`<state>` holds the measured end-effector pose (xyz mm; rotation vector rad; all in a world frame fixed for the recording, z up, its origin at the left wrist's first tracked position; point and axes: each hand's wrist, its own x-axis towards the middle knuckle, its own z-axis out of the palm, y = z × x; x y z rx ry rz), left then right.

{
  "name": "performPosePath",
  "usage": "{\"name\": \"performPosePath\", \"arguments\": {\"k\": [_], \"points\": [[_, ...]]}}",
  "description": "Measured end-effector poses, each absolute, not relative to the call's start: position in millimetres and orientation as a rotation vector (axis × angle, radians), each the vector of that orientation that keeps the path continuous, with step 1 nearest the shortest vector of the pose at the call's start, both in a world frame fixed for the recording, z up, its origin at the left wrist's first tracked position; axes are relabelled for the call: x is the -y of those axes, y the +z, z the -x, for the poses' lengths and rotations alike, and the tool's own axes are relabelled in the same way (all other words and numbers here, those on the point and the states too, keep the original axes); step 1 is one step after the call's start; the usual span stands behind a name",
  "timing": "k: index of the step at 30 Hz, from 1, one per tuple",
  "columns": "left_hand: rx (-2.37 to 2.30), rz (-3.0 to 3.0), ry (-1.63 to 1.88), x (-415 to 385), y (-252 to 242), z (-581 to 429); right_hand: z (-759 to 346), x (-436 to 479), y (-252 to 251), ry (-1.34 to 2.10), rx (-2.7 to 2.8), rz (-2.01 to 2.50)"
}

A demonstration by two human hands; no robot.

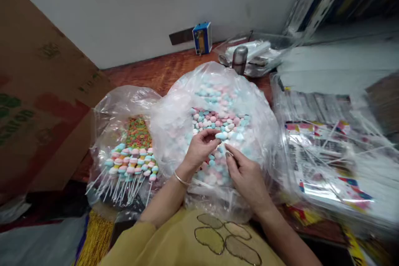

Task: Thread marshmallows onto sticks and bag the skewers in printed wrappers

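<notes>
My left hand (202, 146) pinches a light blue and white marshmallow candy (222, 136) between thumb and fingertips. Close beside it, my right hand (246, 172) is closed on a thin white stick (223, 146), whose tip points toward the candy; most of the stick is hidden by the fingers. Both hands are over a large clear plastic bag (174, 116) full of pink, blue and white candies (215, 118). To the left, finished candy skewers (134, 162) on white sticks lie in rows on another clear bag (124, 99), below orange and green ring-shaped pieces (139, 131).
A cardboard box (46, 91) stands at the left. At the back of the wooden table (149, 68) are a blue box (202, 38), a dark cylinder (240, 59) and a bag of white items (262, 50). Printed plastic packaging (324, 145) with loose white sticks lies at the right.
</notes>
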<state>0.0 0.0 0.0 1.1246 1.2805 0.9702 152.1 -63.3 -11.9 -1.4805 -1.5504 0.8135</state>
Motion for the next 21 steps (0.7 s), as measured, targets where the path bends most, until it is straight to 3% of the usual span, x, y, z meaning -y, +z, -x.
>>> {"name": "performPosePath", "arguments": {"k": [21], "points": [[-1.093,-1.519,1.215,-1,-36,-3,-135,42,-28,0.883,1.343,1.501]]}}
